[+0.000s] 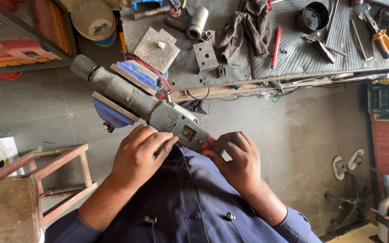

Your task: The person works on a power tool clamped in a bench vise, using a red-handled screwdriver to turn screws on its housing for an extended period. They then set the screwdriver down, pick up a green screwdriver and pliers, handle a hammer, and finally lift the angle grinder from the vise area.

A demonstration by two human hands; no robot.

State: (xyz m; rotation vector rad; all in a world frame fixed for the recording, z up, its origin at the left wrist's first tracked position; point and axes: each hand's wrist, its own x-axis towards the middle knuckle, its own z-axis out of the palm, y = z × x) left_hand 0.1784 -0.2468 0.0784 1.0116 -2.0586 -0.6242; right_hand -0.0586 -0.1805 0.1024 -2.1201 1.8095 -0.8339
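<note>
Long grey power tool point(136, 99) clamped between the blue jaws of a vise point(133, 83) at the bench point(230, 67) edge, slanting from upper left down toward the torso, black round end point(83, 66) pointing up-left, red rear end nearest the body. Left hand point(138, 157) laid against the tool's lower side near the switch plate, fingers point(160, 141) curled onto the housing, touching rather than fully wrapped. Right hand point(239, 159) at the red rear end, fingers point(223, 144) pinched on that tip. Red wire point(151, 72) looping over the vise. On the bench behind: flat steel plate with holes point(205, 55), dark rag point(244, 27), short metal cylinder point(197, 21), red-handled tool point(276, 47), black round cup point(312, 17), orange-handled pliers point(381, 39). Wooden stool point(37, 180) at lower left on the floor. Pair of sandals point(347, 163) on the floor at right. Blue shirt below both wrists.
</note>
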